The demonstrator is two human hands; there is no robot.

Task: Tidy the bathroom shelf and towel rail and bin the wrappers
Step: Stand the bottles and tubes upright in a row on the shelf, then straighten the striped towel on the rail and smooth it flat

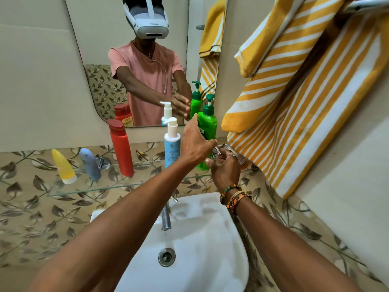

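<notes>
Towel (305, 81): one, yellow-striped, hung bunched on rail (366, 3), top cut off. One sink (210, 239) is set below one glass shelf (94, 189) on leaf-patterned tiles (31, 218). Five bottles are counted on shelf. Green bottle (209, 123) is touched by left hand (193, 142), spread wide. Clear scrap (221, 147), hard to identify, is pinched by curled right hand (226, 169).

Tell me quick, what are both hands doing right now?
Left hand: open, straight fingers against the green plastic pump bottle.
Right hand: closed, pinching a small clear shiny wrapper, it seems.
</notes>
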